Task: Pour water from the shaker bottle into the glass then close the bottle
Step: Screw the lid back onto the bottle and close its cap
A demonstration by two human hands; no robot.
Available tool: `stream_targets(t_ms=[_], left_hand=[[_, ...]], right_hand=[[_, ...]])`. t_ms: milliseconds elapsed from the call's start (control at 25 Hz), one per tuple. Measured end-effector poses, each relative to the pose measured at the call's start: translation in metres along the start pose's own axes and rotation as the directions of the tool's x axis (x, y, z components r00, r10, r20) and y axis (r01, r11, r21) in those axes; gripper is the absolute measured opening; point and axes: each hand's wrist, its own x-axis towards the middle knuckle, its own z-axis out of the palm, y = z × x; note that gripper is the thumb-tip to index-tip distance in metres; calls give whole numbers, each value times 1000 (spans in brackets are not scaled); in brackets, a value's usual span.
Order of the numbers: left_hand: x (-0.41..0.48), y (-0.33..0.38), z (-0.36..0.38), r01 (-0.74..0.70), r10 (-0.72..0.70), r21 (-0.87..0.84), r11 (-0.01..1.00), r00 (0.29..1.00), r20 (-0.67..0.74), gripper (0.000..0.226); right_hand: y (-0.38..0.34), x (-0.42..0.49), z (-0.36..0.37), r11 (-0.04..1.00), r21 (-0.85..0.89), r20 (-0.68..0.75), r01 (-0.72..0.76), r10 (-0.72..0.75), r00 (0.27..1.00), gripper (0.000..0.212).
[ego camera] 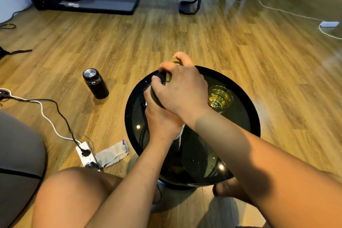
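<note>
Black-lidded shaker bottle (157, 96) is mostly hidden beneath both hands near the round glass table's (246, 116) centre. Right hand (183, 90) clamps over the gold-trimmed lid; left hand (161, 116) is wrapped around the body. A water-filled glass (220, 98) stands just beside, toward the right edge. A dark flask (95, 83) stands on the floor.

The round bench (246, 116) has a dark, glossy glass top that mirrors small light spots, set in a smooth black rim, and the glass (220, 98) on it is clear and shiny. The floor (185, 33) is wood-grain plank with a soft sheen. On it stand a dark flask (96, 84) with a brushed metal cap, a soft grey cloth (112, 154) and a smooth white plastic power strip (84, 152).
</note>
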Motion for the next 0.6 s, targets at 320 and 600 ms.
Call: stream_targets(t_ms=[320,600], left_hand=[[1,-1,-4,5,-5,-9,1000,999,34,88],[14,3,-33,15,-70,149,989,925,375,113]], right_hand=[[2,0,0,1000,3,26,26,-26,999,31],[0,10,-14,999,-28,306,18,-8,952,61]])
